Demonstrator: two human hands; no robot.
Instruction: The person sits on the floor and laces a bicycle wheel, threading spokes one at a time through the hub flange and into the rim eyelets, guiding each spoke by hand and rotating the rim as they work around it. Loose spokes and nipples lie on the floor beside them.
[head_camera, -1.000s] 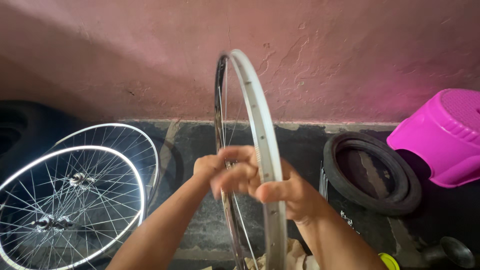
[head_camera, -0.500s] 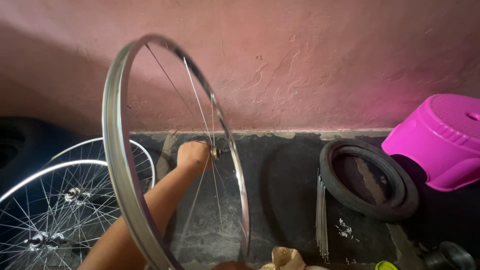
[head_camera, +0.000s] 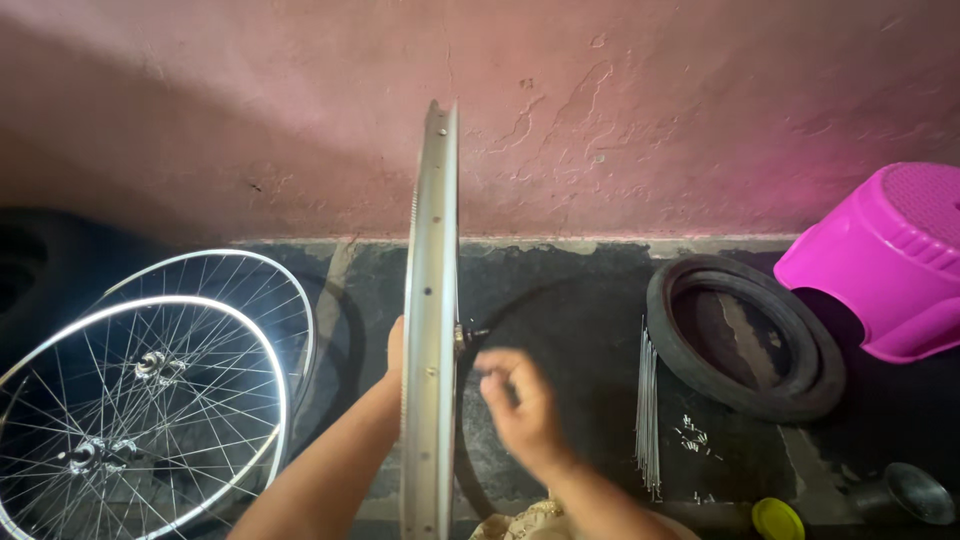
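A silver bicycle wheel rim (head_camera: 431, 300) stands upright, edge-on to me, in the middle of the view. My left hand (head_camera: 394, 352) is behind its left side at hub height, mostly hidden by the rim, and seems to hold the wheel. My right hand (head_camera: 520, 405) hovers just right of the hub axle (head_camera: 470, 335), fingers loosely curled and blurred, holding nothing that I can see.
Two spoked wheels (head_camera: 150, 380) lie stacked on the dark floor at left. A black tyre (head_camera: 745, 340) lies at right beside a bundle of loose spokes (head_camera: 648, 400) and small nipples (head_camera: 692, 435). A magenta plastic stool (head_camera: 880, 265), yellow lid (head_camera: 777, 520) and dark funnel (head_camera: 915, 493) are at right.
The wheel has turned from showing its spoked face to standing edge-on. My right hand has come back into view near the hub.
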